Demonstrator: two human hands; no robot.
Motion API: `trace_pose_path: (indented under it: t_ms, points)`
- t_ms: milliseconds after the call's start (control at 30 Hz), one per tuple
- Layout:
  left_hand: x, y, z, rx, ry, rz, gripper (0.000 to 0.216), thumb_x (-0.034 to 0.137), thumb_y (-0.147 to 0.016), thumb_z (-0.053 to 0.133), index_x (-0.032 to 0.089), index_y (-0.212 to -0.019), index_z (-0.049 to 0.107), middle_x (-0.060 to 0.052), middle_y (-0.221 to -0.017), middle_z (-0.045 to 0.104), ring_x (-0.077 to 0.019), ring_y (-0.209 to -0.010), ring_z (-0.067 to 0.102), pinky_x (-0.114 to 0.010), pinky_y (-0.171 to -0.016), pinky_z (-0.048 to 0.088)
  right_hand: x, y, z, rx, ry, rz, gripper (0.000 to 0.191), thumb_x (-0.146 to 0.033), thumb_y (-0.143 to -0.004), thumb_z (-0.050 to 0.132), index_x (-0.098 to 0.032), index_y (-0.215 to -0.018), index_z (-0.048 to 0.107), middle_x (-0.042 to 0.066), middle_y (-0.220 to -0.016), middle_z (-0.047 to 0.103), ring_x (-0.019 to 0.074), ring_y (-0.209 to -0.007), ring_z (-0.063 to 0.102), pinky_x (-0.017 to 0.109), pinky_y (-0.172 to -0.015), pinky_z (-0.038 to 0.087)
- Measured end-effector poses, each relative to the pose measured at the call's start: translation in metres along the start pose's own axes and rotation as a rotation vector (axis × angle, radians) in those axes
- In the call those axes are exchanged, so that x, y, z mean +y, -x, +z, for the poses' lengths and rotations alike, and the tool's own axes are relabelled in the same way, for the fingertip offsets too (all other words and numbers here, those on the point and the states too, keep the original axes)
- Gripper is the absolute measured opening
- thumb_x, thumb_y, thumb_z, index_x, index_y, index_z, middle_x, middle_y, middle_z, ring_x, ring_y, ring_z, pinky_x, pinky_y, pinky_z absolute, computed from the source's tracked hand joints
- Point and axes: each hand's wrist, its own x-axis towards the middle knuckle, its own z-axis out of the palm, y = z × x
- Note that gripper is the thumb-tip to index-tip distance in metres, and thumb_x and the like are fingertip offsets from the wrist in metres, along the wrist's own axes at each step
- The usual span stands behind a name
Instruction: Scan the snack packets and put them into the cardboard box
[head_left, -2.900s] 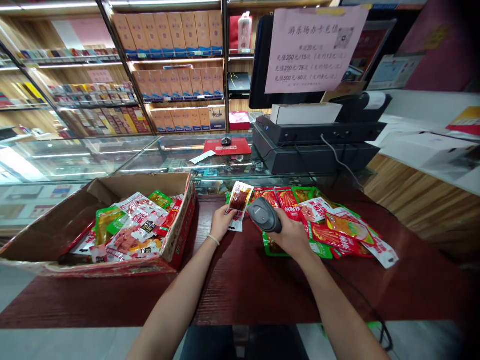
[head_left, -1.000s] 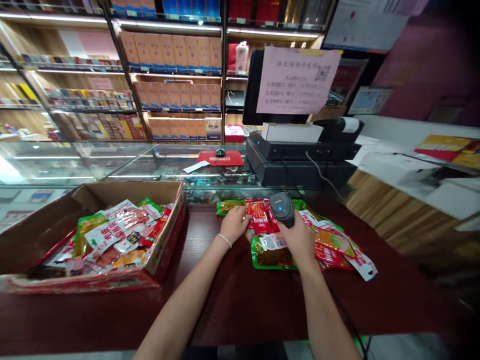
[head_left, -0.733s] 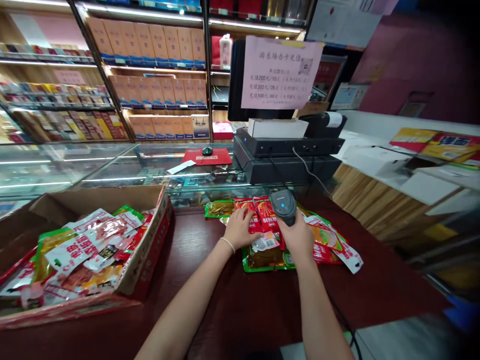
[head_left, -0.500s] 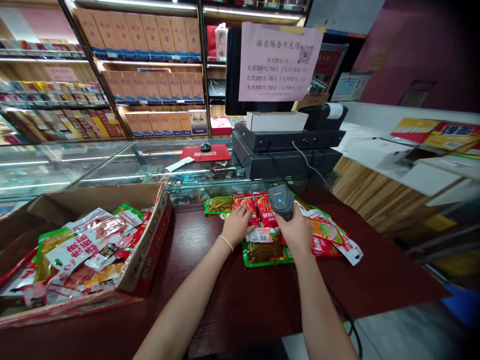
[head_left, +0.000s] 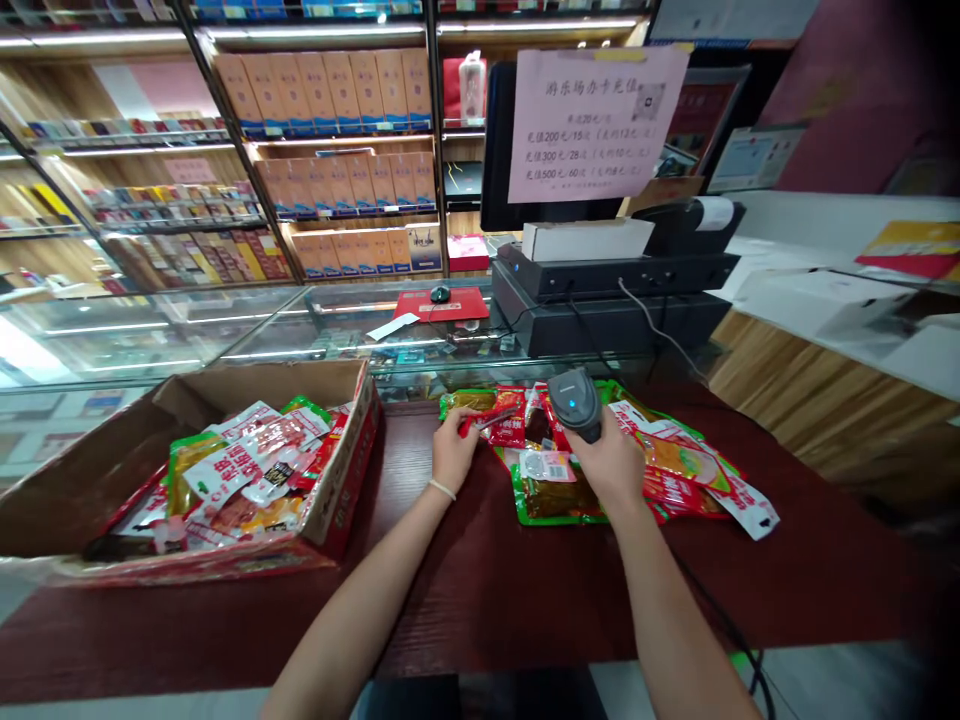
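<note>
My left hand (head_left: 454, 450) pinches a red packet (head_left: 495, 418) by its edge, just right of the cardboard box (head_left: 255, 378) — the packet's print is too blurred to read. Further right of the box, my right hand (head_left: 611, 465) is clenched round the scanner (head_left: 576, 400), hiding its handle and part of the packet pile (head_left: 679, 455). Beyond the box, a pink notice (head_left: 592, 110) reads 充值200元/15次 — the smaller brackets are illegible.

The right hand (head_left: 611, 465) hides the grip of the grey handheld barcode scanner (head_left: 574, 398). The thin red foil packet (head_left: 491, 419) pinched by the left hand (head_left: 452, 452) is blurred, its print seemingly unreadable.
</note>
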Motion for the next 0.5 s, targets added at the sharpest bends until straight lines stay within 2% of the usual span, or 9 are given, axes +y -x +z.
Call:
trace_pose_path:
  t_ms: [133,267,367,500]
  points:
    - [-0.015,-0.008,-0.013,0.165,0.473,-0.279,0.037,0.037,-0.077,0.07,0.014,-0.105,0.065,-0.009,-0.099,0.072,-0.0179,-0.088,0.067,-0.031,-0.084,0.051,-0.004,0.004,0.007,-0.021,0.01,-0.043,0.04,-0.05,-0.081,0.056,-0.022,-0.11,0.06,0.008,-0.086,0.071,0.0245,-0.07,0.062,0.03,-0.059,0.033]
    - [-0.022,-0.012,-0.022,0.215,0.897,-0.35,0.042,0.036,-0.069,0.079,0.013,-0.102,0.065,-0.009,-0.1,0.072,-0.0162,-0.086,0.068,-0.031,-0.087,0.051,-0.004,0.008,0.014,-0.022,0.002,-0.086,0.044,-0.049,-0.08,0.059,-0.023,-0.115,0.059,0.008,-0.09,0.071,0.0254,-0.074,0.063,0.03,-0.06,0.034]
    - [-0.023,-0.011,-0.027,0.195,1.022,-0.378,0.039,0.034,-0.072,0.078,0.018,-0.104,0.063,-0.006,-0.103,0.072,-0.0157,-0.086,0.069,-0.035,-0.089,0.053,-0.007,0.011,0.013,-0.038,-0.034,-0.073,0.052,-0.05,-0.079,0.058,-0.023,-0.123,0.055,0.01,-0.094,0.07,0.0266,-0.074,0.064,0.031,-0.061,0.036]
    - [-0.022,-0.01,-0.029,0.137,1.03,-0.404,0.039,0.034,-0.076,0.075,0.021,-0.111,0.06,-0.006,-0.109,0.071,-0.0172,-0.091,0.069,-0.039,-0.09,0.054,-0.017,0.016,0.006,-0.128,-0.239,-0.086,0.06,-0.047,-0.075,0.064,-0.025,-0.128,0.047,0.008,-0.102,0.07,0.027,-0.084,0.066,0.031,-0.064,0.042]
